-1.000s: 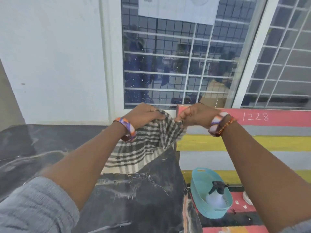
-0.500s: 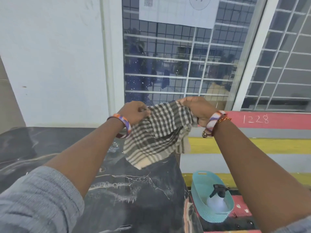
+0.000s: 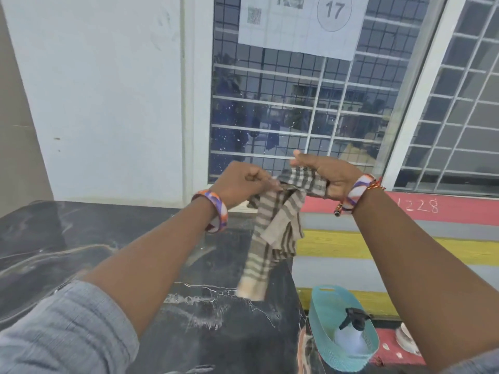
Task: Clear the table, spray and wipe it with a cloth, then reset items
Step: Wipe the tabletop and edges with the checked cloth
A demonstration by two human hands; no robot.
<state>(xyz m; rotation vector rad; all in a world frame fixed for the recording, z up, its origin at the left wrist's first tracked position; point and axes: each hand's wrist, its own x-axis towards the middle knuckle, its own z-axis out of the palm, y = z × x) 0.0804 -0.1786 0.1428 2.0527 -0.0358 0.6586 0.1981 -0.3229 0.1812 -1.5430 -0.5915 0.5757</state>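
The cloth (image 3: pixel 272 233), spread a moment ago, now hangs bunched; both hands' fingers grip it, left hand (image 3: pixel 240 182) and right hand (image 3: pixel 321 174), above the surface (image 3: pixel 135 238) near its right edge.

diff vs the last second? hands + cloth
Both hands rose and drew together. The checked cloth, spread wide between them a second ago, is now bunched into a narrow hanging bundle, lifted off the dark table. The left hand and right hand still grip its top edge. Unchanged: the spray bottle sits in the teal basket beside the table.
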